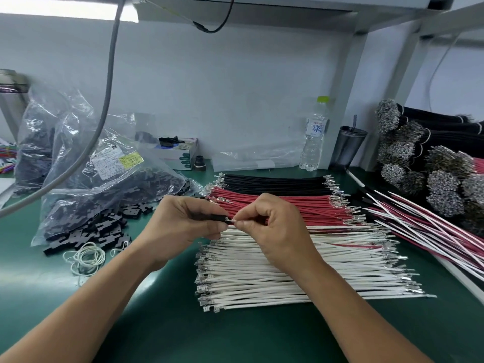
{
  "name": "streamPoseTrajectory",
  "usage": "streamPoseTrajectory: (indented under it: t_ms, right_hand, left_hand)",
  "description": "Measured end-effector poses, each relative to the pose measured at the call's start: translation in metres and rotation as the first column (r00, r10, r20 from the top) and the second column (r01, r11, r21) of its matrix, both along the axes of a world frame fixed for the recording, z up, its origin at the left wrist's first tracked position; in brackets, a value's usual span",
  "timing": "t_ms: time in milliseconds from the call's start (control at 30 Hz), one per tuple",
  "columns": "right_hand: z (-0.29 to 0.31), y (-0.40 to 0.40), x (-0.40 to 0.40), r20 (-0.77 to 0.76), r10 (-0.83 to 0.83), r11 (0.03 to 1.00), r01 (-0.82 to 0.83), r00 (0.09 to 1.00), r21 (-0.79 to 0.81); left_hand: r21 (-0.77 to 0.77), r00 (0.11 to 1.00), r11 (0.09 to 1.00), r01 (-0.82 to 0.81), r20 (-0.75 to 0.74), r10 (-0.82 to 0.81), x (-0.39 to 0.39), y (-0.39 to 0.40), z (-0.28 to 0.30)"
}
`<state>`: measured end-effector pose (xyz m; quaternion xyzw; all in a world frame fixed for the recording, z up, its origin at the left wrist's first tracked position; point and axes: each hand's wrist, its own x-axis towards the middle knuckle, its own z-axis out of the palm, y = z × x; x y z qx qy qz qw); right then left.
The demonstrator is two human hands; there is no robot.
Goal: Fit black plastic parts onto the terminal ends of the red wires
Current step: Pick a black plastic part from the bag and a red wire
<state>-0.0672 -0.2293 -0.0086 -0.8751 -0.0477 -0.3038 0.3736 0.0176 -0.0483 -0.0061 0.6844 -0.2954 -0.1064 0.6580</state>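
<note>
My left hand (183, 221) grips a small black plastic part (221, 218) between thumb and fingers. My right hand (269, 224) pinches the terminal end of a wire (234, 220) right at the part's opening; the wire's colour is hidden by my fingers. Both hands hover over the row of red wires (293, 208), which lies between a row of black wires (275, 183) and a wide row of white wires (275, 271). Loose black plastic parts (102, 229) spill from a clear bag (110, 179) on the left.
Rubber bands (86, 258) lie on the green mat (157, 323). A water bottle (314, 137), a dark tumbler (347, 148) and a tissue box (180, 153) stand at the back. Bundled wires (419, 163) and loose red and white wires (432, 231) fill the right.
</note>
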Motion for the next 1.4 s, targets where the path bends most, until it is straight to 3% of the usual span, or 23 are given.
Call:
streamPoseTrajectory:
  t_ms: [100, 133, 233, 367, 433, 600, 700, 1133, 1400]
  right_hand:
    - [0.0, 0.01, 0.0, 0.174, -0.06, 0.912, 0.125, 0.983, -0.392]
    - [-0.001, 0.012, 0.0, 0.221, -0.063, 0.882, 0.158, 0.973, -0.444]
    - [-0.003, 0.011, 0.001, 0.22, -0.052, 0.911, 0.136, 0.974, -0.39]
    - [-0.005, 0.007, 0.0, 0.072, 0.035, 0.995, -0.027, 0.997, -0.099]
    - [-0.003, 0.005, 0.001, 0.029, 0.063, 0.997, -0.062, 0.998, -0.042]
    - [0.001, -0.007, -0.004, 0.039, -0.078, 0.976, 0.085, 0.996, -0.203]
    - [0.0, -0.005, -0.005, 0.007, -0.074, 0.966, 0.074, 0.997, -0.248]
    - [-0.004, 0.008, -0.003, 0.108, -0.098, 0.915, 0.132, 0.989, -0.381]
    - [0.009, 0.004, 0.0, 0.268, -0.191, 0.859, 0.293, 0.944, -0.42]
  left_hand:
    - [0.125, 0.974, 0.987, -0.098, 0.215, 0.069, -0.001, -0.008, -0.003]
    - [0.135, 0.962, 0.981, -0.141, 0.254, 0.104, 0.0, -0.009, -0.004]
    - [0.115, 0.969, 0.986, -0.118, 0.231, 0.089, 0.001, -0.007, -0.005]
    - [0.091, 0.991, 0.996, -0.006, 0.135, -0.007, 0.003, 0.0, -0.004]
    - [0.077, 0.994, 0.997, -0.001, 0.111, -0.007, 0.002, -0.001, -0.004]
    - [-0.001, 0.999, 0.999, -0.043, 0.021, 0.043, 0.001, -0.002, -0.004]
    - [0.001, 0.999, 0.999, -0.039, 0.0, 0.039, 0.001, -0.002, -0.004]
    - [0.065, 0.995, 0.998, -0.007, 0.104, 0.0, 0.002, -0.001, -0.002]
    - [-0.138, 0.998, 0.99, -0.021, -0.069, 0.011, 0.008, -0.002, 0.0]
